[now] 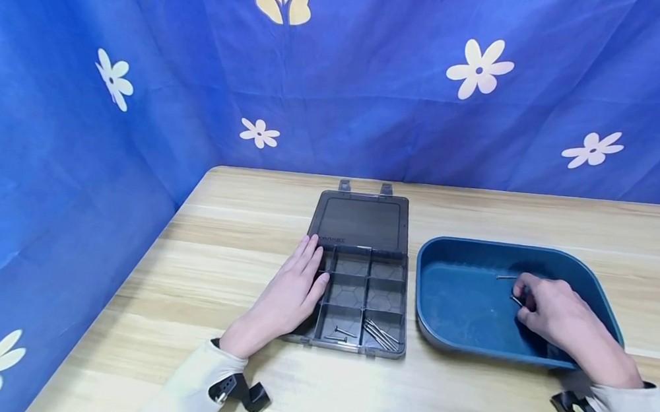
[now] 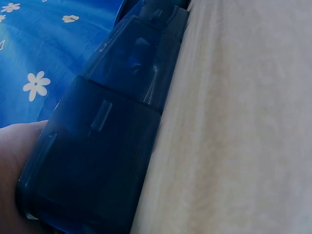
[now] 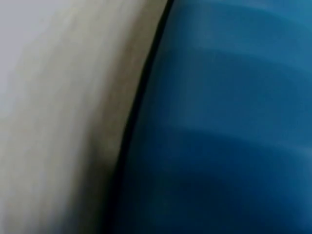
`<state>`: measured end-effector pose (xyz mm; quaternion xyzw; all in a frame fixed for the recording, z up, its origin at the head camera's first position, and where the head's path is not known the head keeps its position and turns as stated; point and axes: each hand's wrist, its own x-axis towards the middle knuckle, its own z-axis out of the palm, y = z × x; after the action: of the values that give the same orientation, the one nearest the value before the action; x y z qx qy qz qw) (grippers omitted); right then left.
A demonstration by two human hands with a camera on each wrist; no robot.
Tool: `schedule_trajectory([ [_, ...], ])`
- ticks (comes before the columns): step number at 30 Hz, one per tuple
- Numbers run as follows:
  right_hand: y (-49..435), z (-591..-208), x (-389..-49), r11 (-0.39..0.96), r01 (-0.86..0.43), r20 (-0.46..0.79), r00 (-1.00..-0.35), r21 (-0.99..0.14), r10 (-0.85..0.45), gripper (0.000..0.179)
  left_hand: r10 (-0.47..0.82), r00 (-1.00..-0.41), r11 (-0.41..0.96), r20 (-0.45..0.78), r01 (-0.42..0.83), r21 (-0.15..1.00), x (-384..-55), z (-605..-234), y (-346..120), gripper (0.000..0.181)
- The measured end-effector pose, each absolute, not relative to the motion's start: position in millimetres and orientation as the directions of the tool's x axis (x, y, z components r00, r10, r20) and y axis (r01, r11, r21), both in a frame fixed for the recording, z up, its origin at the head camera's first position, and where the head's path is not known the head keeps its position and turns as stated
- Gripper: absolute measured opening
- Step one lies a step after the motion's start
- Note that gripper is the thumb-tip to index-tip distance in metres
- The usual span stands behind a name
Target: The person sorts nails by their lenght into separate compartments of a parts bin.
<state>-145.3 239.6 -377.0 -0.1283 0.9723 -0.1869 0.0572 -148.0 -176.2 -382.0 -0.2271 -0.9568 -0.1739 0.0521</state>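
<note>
Head view: blue curtain [image 1: 338,117] with pale flowers behind, cut off at the frame's top and sides. Pale wood worktop [image 1: 233,223] below it, near edge out of frame.

Blue tray [image 1: 452,304] at right on the worktop; right forearm crosses its near right corner and hides part of the floor there. Right wrist view is just blurred tray wall against worktop.

Dark see-through compartment box [image 1: 348,294] left of the tray, near it, not touching. Lid [image 1: 361,223] folded back flat on the far side; its lettering is unreadable. Left wrist view has the box's side wall close up, too dark to read through.

Sleeves cut off at the bottom edge. Left hand [image 1: 282,297] lies over the box's left side, fingers extended, slightly spread, gripping nothing; it covers most of the left column, contents there hidden. Right hand [image 1: 560,318] is down in the tray, fingers curled, thumb and index closed in on a dark screw [image 1: 516,300]; exact contact hard to make out, rest of the screw hidden.

Long screws [image 1: 382,336] in the near right compartment, overlapping, can't count. Thin screw [image 1: 506,277] on the tray floor, one end reaching the right fingers. Two short screws [image 1: 346,331] in the near middle compartment.
</note>
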Motion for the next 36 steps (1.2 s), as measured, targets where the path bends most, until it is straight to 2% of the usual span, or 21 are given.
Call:
schedule_trajectory([
  [13,234,-370,-140,0.913,-0.209,-0.076,-0.965,-0.351,-0.251,0.023,0.419,-0.891,0.833,0.176,0.455,0.315,-146,-382,-173,0.052],
  [26,210,-336,-148,0.907,-0.267,0.011,-0.96,-0.326,-0.279,0.026,0.415,-0.892,0.845,0.181,0.451,0.287,-145,-384,-172,0.054],
  [36,189,-320,-143,0.882,-0.34,0.112,-0.94,-0.327,-0.321,0.017,0.434,-0.885,0.847,0.166,0.464,0.26,-147,-381,-168,0.055],
])
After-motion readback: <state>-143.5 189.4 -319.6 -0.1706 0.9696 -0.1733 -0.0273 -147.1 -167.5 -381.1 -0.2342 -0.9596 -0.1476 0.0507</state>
